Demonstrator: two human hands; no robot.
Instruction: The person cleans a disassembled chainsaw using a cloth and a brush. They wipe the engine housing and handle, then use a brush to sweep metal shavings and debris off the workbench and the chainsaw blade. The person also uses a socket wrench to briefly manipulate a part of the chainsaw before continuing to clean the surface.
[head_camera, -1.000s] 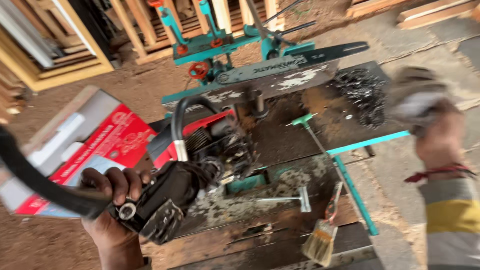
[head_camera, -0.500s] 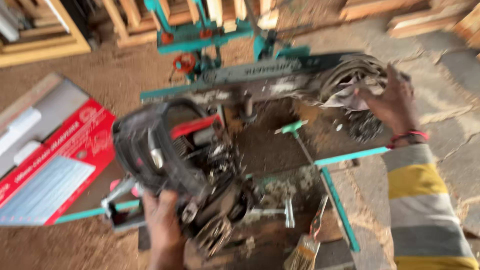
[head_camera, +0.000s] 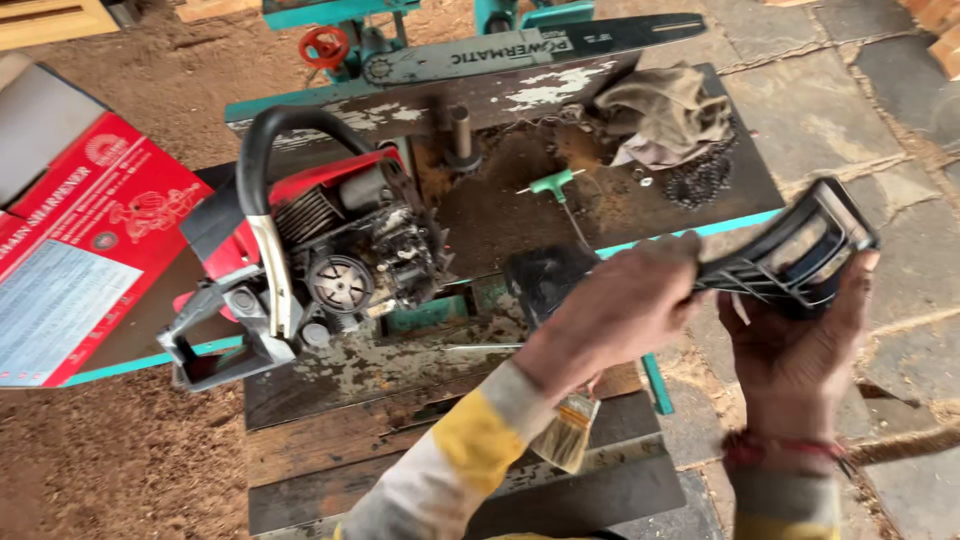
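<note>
now both hands (head_camera: 620, 310) (head_camera: 800, 350) clamp the black plastic cover (head_camera: 790, 255), lifted clear of the chainsaw (head_camera: 320, 260), whose engine sits bare on the bench (head_camera: 600, 215); refitting remains.

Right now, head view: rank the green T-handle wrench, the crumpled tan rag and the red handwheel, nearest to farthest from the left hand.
1. Green T-handle wrench: just above the left hand, mid-bench.
2. Crumpled tan rag: farther up, right rear of the bench.
3. Red handwheel: far rear left, beyond the bench.
</note>
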